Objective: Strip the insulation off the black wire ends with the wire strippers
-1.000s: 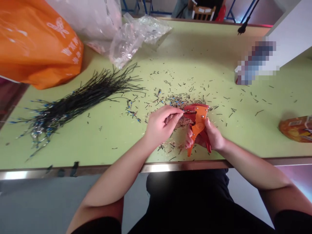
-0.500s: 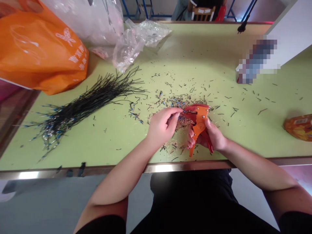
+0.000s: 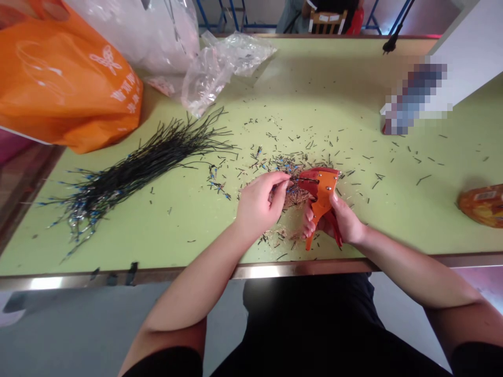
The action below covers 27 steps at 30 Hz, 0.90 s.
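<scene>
My right hand is wrapped round the handles of an orange and red wire stripper, its jaw end pointing left. Between thumb and fingers, my left hand pinches a thin black wire that reaches to the stripper's jaws. How far the wire sits inside the jaws is hidden. Beneath and behind both hands lies a pile of wire offcuts, with black, blue and copper-coloured bits. Off to the left, a bundle of long black wires rests on the table, with blue pieces at its near-left ends.
An orange bag stands at the back left beside clear plastic bags. A white panel and a black plug are at the back right. An orange-yellow packet lies at the right. The table's metal edge runs in front of me.
The stripper has shifted very slightly right. My left hand has drawn slightly left from the jaws, and more black wire shows between them.
</scene>
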{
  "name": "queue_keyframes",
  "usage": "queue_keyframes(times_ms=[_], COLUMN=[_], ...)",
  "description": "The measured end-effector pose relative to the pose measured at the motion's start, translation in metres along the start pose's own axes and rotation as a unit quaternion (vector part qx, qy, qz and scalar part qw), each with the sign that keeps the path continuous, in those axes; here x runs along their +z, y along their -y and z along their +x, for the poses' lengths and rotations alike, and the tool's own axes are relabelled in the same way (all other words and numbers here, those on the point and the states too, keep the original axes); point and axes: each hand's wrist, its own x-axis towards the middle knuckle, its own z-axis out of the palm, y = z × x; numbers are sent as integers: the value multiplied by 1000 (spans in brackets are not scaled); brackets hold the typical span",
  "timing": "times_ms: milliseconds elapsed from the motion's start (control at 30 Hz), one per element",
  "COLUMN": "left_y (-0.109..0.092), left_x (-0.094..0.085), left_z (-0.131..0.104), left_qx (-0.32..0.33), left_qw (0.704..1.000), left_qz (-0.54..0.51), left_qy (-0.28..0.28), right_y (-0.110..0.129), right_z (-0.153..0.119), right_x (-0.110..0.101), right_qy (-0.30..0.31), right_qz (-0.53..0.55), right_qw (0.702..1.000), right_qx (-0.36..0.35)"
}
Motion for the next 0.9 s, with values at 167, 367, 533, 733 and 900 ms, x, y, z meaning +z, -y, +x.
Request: queue_keyframes(times_ms=[167, 367, 533, 733, 900], left_y=[-1, -4, 1, 6, 7], left_x=[-1, -5, -4, -6, -13], left_z=[1, 2, 3, 4, 4], left_qx=[20, 31, 34, 83, 101], left_qw=[1000, 999, 998, 988, 984], left_qz=[19, 11, 44, 88, 120], left_qy=[-2, 4, 42, 92, 85], right_y=[1, 2, 0, -3, -9], right_z=[1, 2, 3, 3, 3], right_x=[1, 4, 6, 12, 13], right_qy=[-3, -21, -50, -52, -68], right_qz=[4, -9, -37, -36, -47], right_qw=[1000, 1000, 998, 998, 997], right_qx=[1, 7, 18, 8, 0])
